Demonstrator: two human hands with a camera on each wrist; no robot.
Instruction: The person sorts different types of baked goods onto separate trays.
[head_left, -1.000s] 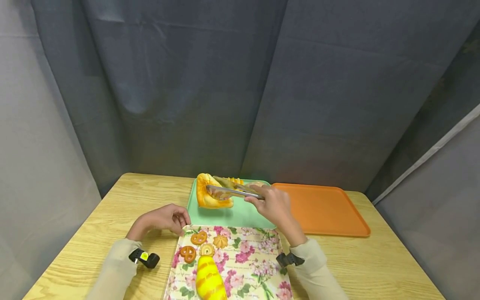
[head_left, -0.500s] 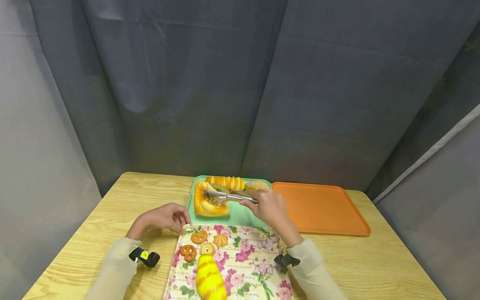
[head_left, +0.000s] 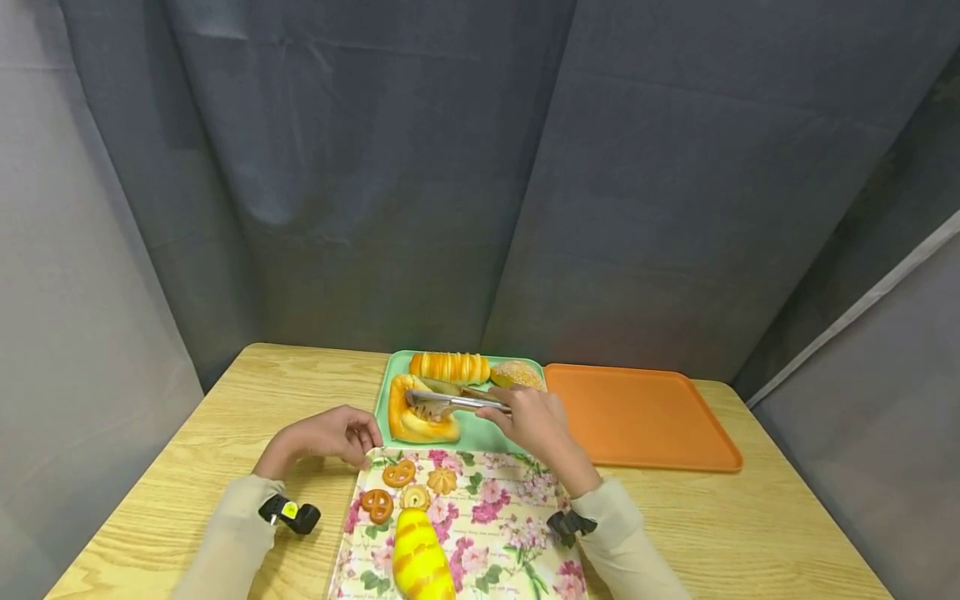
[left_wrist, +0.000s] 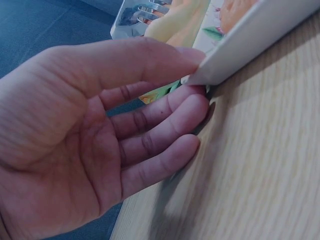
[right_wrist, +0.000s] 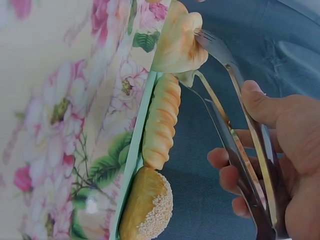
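In the head view my right hand [head_left: 536, 423] holds metal tongs [head_left: 468, 402], their tips at a golden, square-shaped bread [head_left: 408, 427] on the left of the green tray [head_left: 480, 435]. One tip of the tongs [right_wrist: 235, 75] meets the bread [right_wrist: 177, 42] in the right wrist view; the other is close by, its contact unclear. My left hand [head_left: 330, 435] pinches the near-left table side's floral tray [head_left: 517, 533] at its far left corner. Thumb above and fingers below that floral tray's edge [left_wrist: 225, 65] show in the left wrist view.
Behind the tongs lie a striped long bread [head_left: 450, 367] and a sugared bun [head_left: 517, 373]. An orange tray [head_left: 637, 417] is to the right. Pretzels [head_left: 377, 505], cookies [head_left: 442, 481] and a yellow bread [head_left: 422, 557] lie on the floral tray. A curtain [head_left: 375, 167] hangs behind.
The square-shaped bread has come down from the raised tongs onto the green tray, uncovering the long bread and bun. My right hand moved slightly lower and left; the left hand stayed still.
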